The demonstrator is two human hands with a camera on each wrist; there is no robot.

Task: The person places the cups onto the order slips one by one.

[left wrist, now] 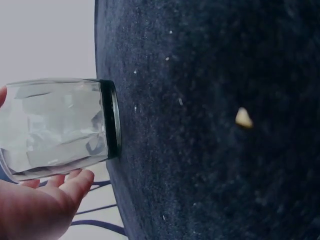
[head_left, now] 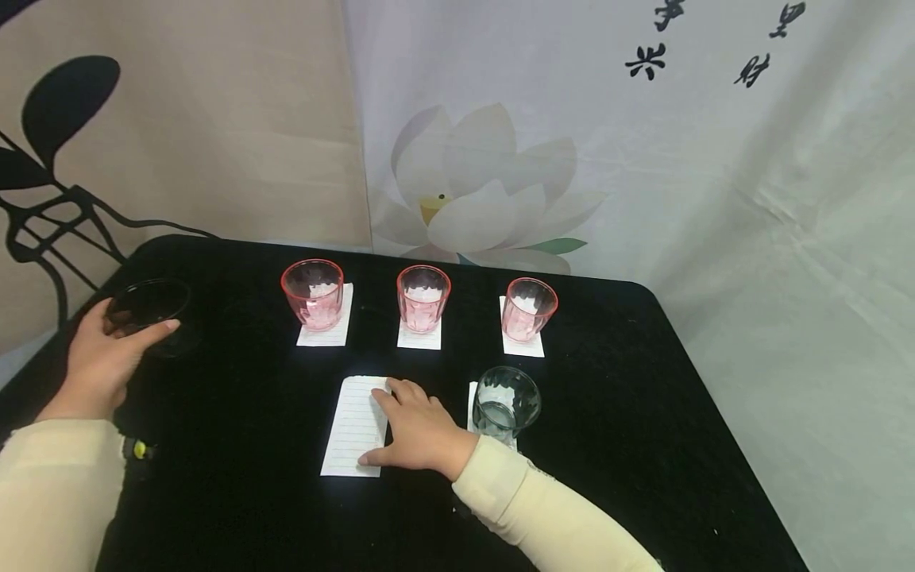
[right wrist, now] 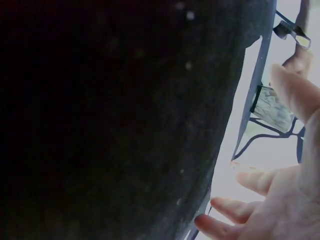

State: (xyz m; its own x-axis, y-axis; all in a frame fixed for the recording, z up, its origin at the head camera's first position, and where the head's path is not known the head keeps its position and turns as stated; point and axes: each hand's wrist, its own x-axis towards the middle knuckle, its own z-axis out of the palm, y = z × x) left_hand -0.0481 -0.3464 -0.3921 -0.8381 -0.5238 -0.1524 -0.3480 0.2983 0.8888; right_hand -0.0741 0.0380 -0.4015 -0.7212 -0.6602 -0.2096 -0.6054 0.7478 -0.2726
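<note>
My left hand (head_left: 103,357) grips a clear drinking glass (head_left: 150,306) at the table's left side, thumb on one side and fingers on the other. In the left wrist view the glass (left wrist: 60,125) stands upright with its base at the dark tabletop. My right hand (head_left: 422,433) touches the right edge of a lined white paper sheet (head_left: 350,429), its fingers spread along that edge. Just right of that hand a greenish clear glass (head_left: 506,401) stands on another paper (head_left: 472,397). In the right wrist view the right fingers (right wrist: 255,180) look extended.
Along the back stand three pink-rimmed glasses, left (head_left: 314,298), middle (head_left: 423,302) and right (head_left: 527,310), each on a white paper. A black cloth covers the table (head_left: 608,477). A printed curtain (head_left: 643,175) hangs behind it.
</note>
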